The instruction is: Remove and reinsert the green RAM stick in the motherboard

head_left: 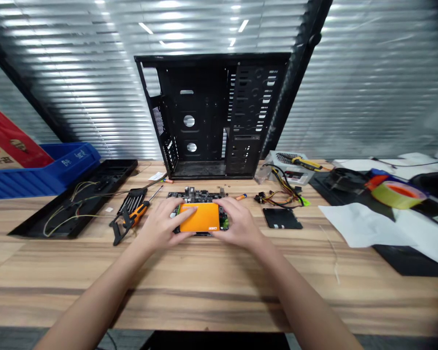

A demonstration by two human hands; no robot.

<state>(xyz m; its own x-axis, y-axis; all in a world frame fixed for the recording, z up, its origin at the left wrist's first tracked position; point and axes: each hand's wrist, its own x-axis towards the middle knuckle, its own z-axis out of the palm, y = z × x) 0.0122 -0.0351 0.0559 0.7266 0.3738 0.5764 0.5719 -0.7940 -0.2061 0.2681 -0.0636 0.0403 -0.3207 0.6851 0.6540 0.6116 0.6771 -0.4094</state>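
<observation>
1. Orange SSD (206, 219): over the motherboard (200, 196), well back from the front edge of the bench (204, 291); whether they touch is unclear.
2. Left hand (164, 221): pinching the SSD's left end, one finger across its top.
3. Right hand (240, 222): pinching its right end.
4. Case (211, 109): upright near the bench's back edge.
5. Screwdriver (139, 213): just left of the left hand.

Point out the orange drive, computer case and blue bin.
Orange drive (204, 219), head view: top face.
Computer case (210, 119), head view: inner panel.
Blue bin (32, 181), head view: near wall.
</observation>
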